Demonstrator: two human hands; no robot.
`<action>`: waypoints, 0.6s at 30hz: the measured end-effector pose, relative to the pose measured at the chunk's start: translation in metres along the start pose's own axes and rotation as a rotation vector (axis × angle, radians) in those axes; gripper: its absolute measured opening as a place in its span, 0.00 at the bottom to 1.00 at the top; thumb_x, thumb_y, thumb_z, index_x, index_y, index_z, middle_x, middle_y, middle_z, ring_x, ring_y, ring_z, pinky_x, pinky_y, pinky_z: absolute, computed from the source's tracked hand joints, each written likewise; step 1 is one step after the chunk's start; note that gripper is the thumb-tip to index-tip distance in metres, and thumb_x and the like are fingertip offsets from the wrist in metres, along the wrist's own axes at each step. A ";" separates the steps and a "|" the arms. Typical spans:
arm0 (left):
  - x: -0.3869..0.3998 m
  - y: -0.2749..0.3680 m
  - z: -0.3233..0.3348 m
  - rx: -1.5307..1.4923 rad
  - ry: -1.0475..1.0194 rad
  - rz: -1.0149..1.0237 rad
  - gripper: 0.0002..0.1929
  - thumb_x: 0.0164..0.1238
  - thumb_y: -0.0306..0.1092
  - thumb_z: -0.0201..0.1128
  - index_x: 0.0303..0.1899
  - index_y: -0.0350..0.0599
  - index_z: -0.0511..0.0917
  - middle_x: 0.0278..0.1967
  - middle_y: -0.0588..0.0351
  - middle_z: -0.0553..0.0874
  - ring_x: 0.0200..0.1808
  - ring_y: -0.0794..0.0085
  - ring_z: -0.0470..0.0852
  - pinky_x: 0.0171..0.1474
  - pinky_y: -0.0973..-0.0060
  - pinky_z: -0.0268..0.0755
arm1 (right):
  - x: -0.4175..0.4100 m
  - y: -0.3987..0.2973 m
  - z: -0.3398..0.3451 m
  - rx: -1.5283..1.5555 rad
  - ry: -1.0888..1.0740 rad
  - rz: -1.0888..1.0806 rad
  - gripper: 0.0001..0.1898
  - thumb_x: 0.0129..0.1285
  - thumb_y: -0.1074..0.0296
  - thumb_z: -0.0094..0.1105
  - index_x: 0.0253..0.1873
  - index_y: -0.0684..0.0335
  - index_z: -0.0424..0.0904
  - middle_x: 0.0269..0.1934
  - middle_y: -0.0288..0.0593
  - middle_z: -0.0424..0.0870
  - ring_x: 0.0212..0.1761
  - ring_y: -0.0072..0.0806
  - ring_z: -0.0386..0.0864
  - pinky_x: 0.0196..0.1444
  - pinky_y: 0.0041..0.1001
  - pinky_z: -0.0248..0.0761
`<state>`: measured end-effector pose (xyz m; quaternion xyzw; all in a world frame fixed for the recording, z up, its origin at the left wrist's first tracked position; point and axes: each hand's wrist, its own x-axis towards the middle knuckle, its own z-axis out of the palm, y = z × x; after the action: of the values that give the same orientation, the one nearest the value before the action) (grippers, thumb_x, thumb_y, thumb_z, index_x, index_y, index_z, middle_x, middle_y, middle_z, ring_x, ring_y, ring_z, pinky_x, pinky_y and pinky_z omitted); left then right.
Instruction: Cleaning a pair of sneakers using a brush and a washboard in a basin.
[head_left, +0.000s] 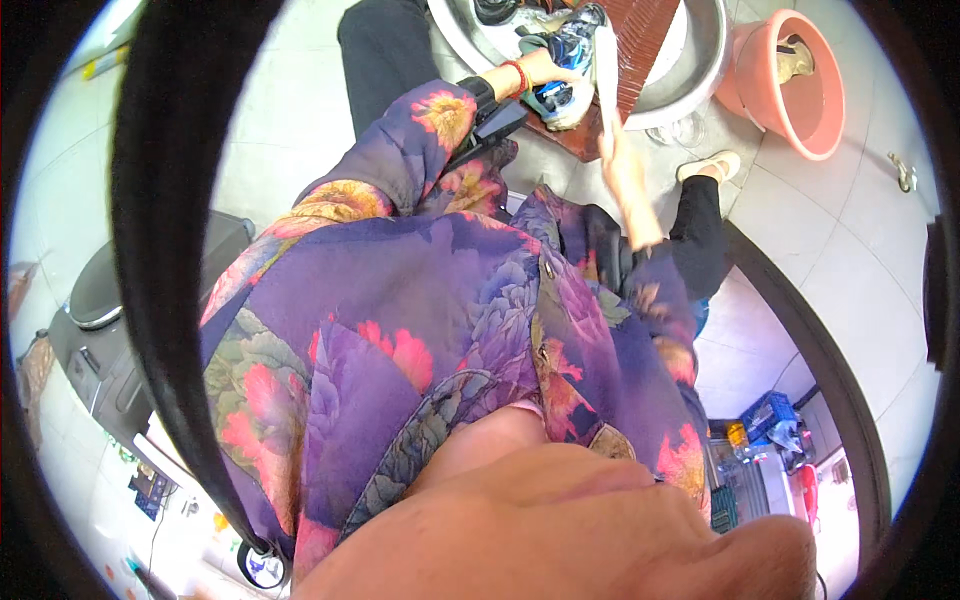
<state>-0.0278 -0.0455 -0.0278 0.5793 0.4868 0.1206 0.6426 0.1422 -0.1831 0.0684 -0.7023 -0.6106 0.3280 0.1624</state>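
Observation:
A blue, black and white shoe (577, 52) rests on a reddish-brown ridged washboard (645, 45), which slopes out over the rim of a large metal basin (705, 75). My left hand (551, 71) grips the shoe from its left side. In my right hand (622, 161), slightly blurred, is the handle of a white brush (606, 75) that stands against the shoe's right side. Whitish foam shows around the shoe. At the top edge, a second dark shoe (495, 9) lies in the basin, partly cut off by the picture.
A pink bucket (821, 112) with a beige and dark item inside stands right of the basin. Something clear (679, 131) sits by the basin's rim. A metal floor fitting (902, 172) is farther right. A dark grey case (97, 337) is at left, and a dark frame (817, 337) curves at right.

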 end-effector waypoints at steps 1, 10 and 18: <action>0.002 -0.007 -0.003 -0.127 -0.030 -0.074 0.22 0.44 0.43 0.67 0.41 0.41 0.76 0.37 0.59 0.80 0.38 0.77 0.76 0.44 0.78 0.68 | -0.022 -0.003 0.005 -0.025 0.095 -0.146 0.20 0.60 0.64 0.45 0.58 0.55 0.63 0.26 0.59 0.74 0.27 0.55 0.72 0.33 0.44 0.65; 0.016 -0.001 0.015 0.026 0.024 -0.163 0.24 0.41 0.39 0.68 0.41 0.34 0.75 0.37 0.53 0.81 0.35 0.72 0.77 0.41 0.76 0.69 | 0.037 -0.022 -0.012 -0.087 -0.116 0.234 0.24 0.60 0.60 0.44 0.62 0.45 0.56 0.35 0.62 0.76 0.39 0.57 0.73 0.41 0.44 0.65; 0.013 -0.008 0.020 -0.015 -0.011 -0.107 0.20 0.46 0.39 0.65 0.40 0.36 0.76 0.35 0.54 0.81 0.34 0.74 0.78 0.41 0.76 0.70 | -0.053 -0.006 -0.017 -0.069 -0.190 0.193 0.23 0.61 0.62 0.43 0.61 0.58 0.57 0.49 0.57 0.71 0.51 0.50 0.69 0.51 0.36 0.62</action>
<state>-0.0093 -0.0506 -0.0438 0.5481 0.5128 0.0864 0.6551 0.1463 -0.2306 0.0985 -0.7286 -0.5638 0.3861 0.0473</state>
